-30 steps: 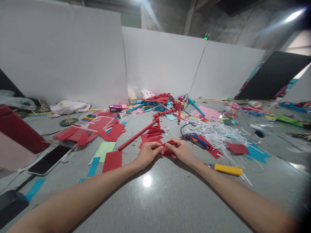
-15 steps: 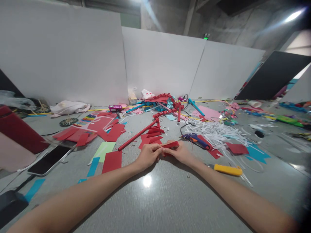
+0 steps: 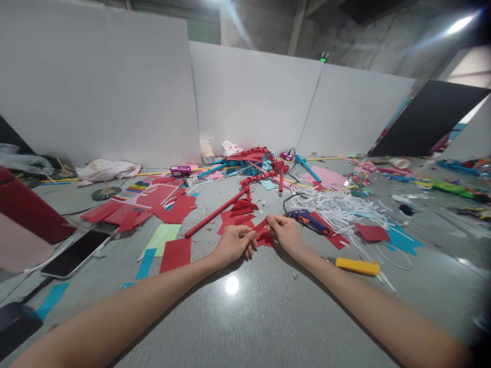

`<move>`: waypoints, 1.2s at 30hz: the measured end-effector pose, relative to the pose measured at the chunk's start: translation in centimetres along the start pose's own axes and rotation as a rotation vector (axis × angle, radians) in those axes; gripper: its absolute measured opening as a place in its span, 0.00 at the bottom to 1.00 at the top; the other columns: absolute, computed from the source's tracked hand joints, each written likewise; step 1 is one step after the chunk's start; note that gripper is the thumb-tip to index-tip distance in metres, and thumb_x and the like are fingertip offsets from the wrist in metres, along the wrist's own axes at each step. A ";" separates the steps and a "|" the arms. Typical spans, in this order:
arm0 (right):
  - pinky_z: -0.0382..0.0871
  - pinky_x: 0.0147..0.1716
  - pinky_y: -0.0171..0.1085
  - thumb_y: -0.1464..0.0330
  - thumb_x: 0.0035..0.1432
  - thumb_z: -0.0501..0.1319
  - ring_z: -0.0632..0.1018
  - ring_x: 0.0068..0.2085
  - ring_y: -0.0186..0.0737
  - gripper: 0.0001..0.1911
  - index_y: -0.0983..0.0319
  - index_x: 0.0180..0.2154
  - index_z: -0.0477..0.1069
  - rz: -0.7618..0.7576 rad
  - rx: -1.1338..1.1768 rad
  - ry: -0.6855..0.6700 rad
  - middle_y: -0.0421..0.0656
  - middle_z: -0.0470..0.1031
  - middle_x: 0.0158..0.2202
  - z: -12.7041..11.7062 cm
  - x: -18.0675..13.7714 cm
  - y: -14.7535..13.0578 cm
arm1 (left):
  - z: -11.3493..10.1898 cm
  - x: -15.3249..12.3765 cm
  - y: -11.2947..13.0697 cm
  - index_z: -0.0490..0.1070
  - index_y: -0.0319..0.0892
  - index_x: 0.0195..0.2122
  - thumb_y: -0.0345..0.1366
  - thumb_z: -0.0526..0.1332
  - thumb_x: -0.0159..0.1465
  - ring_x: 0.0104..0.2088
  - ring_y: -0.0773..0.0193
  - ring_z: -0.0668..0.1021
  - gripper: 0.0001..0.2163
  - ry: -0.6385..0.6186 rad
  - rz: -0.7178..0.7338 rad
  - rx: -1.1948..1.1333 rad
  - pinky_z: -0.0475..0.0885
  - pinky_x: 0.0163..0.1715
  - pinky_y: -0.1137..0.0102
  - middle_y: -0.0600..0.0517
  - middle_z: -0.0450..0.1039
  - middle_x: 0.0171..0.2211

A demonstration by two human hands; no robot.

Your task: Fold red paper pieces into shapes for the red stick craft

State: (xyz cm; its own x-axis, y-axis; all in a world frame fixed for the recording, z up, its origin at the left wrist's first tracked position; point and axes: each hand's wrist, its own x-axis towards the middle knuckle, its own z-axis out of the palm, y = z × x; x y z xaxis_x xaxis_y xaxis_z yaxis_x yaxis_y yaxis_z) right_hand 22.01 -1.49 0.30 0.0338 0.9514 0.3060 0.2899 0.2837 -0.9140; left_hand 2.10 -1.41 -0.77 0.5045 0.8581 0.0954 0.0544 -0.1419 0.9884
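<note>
Near the middle of the table, my left hand (image 3: 235,244) is closed in a pinch at the lower left end of a small red paper strip (image 3: 261,225). The strip slants up to my right hand (image 3: 287,233), whose thumb and fingertips pinch its other end. Just under it, red paper (image 3: 265,238) lies between my hands, its outline partly covered. Beyond my fingers are several folded red paper pieces (image 3: 244,205). A rolled red paper tube (image 3: 215,213) rests at a slant behind my left hand, and a blue glue gun (image 3: 312,221) lies right of my right hand.
A yellow utility knife (image 3: 357,266) lies right of my right forearm. White paper shreds (image 3: 345,204) spread behind it. Left are a red paper sheet (image 3: 175,255), a green sheet (image 3: 163,237), a phone (image 3: 76,253) and a red bottle-like object (image 3: 32,204). White panels (image 3: 253,97) stand behind.
My hands have moved slightly apart, with the right fingers raised. The red paper, earlier held flat across both hands, now shows as a slanted strip with red paper below it.
</note>
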 end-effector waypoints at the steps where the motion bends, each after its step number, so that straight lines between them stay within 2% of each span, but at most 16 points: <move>1: 0.54 0.19 0.34 0.45 0.63 0.58 0.60 0.21 0.33 0.30 0.62 0.22 0.67 0.001 -0.002 0.001 0.37 0.61 0.18 0.0 -0.1 -0.1 | 0.0 0.0 -0.1 0.74 0.37 0.30 0.54 0.59 0.67 0.18 0.67 0.75 0.23 0.001 -0.002 -0.010 0.70 0.18 0.74 0.48 0.76 0.23; 5: 0.54 0.21 0.34 0.47 0.65 0.57 0.60 0.21 0.33 0.29 0.61 0.21 0.65 -0.016 -0.011 0.011 0.37 0.61 0.18 0.0 -0.4 -0.3 | 0.1 0.1 -0.1 0.73 0.37 0.31 0.54 0.60 0.67 0.18 0.68 0.75 0.22 0.003 -0.010 -0.054 0.70 0.17 0.73 0.46 0.77 0.26; 11: 0.57 0.24 0.34 0.50 0.68 0.55 0.62 0.23 0.35 0.28 0.60 0.22 0.62 -0.094 -0.093 -0.007 0.37 0.61 0.20 0.1 -0.8 -0.9 | -0.1 -0.4 0.5 0.71 0.38 0.28 0.52 0.61 0.66 0.18 0.67 0.76 0.21 0.004 0.013 -0.030 0.69 0.19 0.73 0.48 0.76 0.23; 14: 0.58 0.25 0.34 0.51 0.68 0.55 0.62 0.23 0.35 0.27 0.60 0.22 0.61 -0.112 -0.102 -0.025 0.37 0.61 0.20 0.1 -0.9 -1.0 | -0.1 -0.6 0.8 0.71 0.38 0.31 0.52 0.60 0.67 0.18 0.68 0.75 0.19 -0.009 0.039 0.006 0.67 0.19 0.75 0.50 0.75 0.22; 19: 0.61 0.29 0.35 0.53 0.70 0.55 0.67 0.27 0.37 0.25 0.60 0.23 0.66 -0.193 -0.155 -0.118 0.38 0.66 0.23 0.2 -1.2 -1.4 | -0.1 -0.7 1.1 0.73 0.39 0.37 0.52 0.60 0.67 0.20 0.68 0.75 0.19 -0.046 0.028 0.012 0.66 0.20 0.74 0.51 0.76 0.23; 22: 0.63 0.32 0.35 0.54 0.70 0.55 0.71 0.30 0.39 0.24 0.61 0.25 0.70 -0.244 -0.183 -0.153 0.40 0.70 0.26 0.2 -1.4 -1.6 | -0.1 -0.7 1.3 0.74 0.39 0.34 0.52 0.59 0.68 0.21 0.68 0.75 0.19 -0.064 0.041 0.039 0.65 0.22 0.75 0.50 0.77 0.24; 30: 0.62 0.32 0.36 0.55 0.71 0.54 0.69 0.29 0.39 0.24 0.61 0.25 0.69 -0.245 -0.192 -0.160 0.40 0.69 0.26 0.1 -1.4 -1.7 | -0.1 -0.7 1.5 0.73 0.38 0.30 0.51 0.58 0.68 0.18 0.70 0.72 0.20 -0.047 0.053 0.074 0.66 0.21 0.75 0.50 0.76 0.22; 36: 0.61 0.31 0.36 0.54 0.70 0.55 0.67 0.28 0.38 0.25 0.61 0.24 0.67 -0.231 -0.180 -0.154 0.39 0.66 0.24 0.1 -1.4 -1.7 | -0.1 -0.6 1.2 0.73 0.39 0.32 0.51 0.58 0.68 0.19 0.69 0.72 0.19 -0.037 0.031 0.072 0.66 0.21 0.75 0.50 0.76 0.24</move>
State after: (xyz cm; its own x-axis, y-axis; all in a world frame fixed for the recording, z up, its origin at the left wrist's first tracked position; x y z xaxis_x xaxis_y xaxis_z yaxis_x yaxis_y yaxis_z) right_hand 21.40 -3.30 1.42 -0.1938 0.8751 0.4435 0.4380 0.4817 -0.7590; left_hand 1.75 -2.09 0.40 0.5383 0.8341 0.1204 0.0993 -0.2046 0.9738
